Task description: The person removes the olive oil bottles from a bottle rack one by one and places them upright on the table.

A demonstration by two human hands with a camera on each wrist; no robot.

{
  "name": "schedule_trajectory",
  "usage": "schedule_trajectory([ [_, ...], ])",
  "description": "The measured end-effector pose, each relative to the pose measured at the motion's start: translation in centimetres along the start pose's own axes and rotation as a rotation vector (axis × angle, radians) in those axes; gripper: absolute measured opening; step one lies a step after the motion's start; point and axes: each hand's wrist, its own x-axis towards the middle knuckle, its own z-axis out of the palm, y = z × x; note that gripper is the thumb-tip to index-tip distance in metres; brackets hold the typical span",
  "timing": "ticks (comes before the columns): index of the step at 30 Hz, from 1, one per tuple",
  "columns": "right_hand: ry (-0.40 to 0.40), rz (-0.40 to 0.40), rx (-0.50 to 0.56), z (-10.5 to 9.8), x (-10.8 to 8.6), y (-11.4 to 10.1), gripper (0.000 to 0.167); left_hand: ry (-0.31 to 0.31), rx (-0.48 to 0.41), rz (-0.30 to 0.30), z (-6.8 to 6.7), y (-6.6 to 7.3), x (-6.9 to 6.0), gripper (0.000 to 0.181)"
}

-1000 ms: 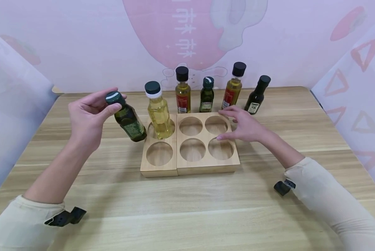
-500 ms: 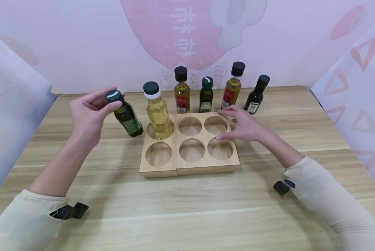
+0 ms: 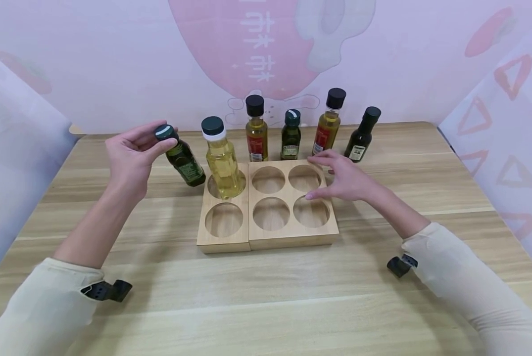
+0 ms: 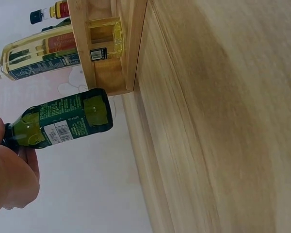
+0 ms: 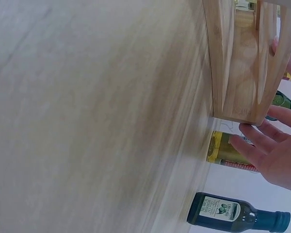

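Note:
In the head view my left hand pinches the dark cap end of a green olive oil bottle. The bottle hangs tilted in the air, its base beside the left edge of a wooden bottle rack. In the left wrist view, a barcode shows on that green bottle. A clear bottle of yellow oil stands in the rack's rear left hole; the other holes hold nothing. My right hand rests at the rack's right side, fingers at its rear corner and thumb over the top.
Behind the rack stand two red-labelled oil bottles with black caps and a small green bottle. A dark slim bottle stands at the far right of them. A printed backdrop closes off the table's rear.
My left hand has moved slightly right and away from me, and the green bottle's base has shifted toward the back. My right hand stays at the rack.

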Motion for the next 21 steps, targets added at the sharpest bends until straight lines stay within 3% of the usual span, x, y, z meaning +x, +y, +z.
schedule_trajectory([
  [21,-0.007,0.021,0.011,0.1,0.1,-0.1,0.095,0.031,0.052,-0.023,0.5,-1.6,1.9,0.037],
])
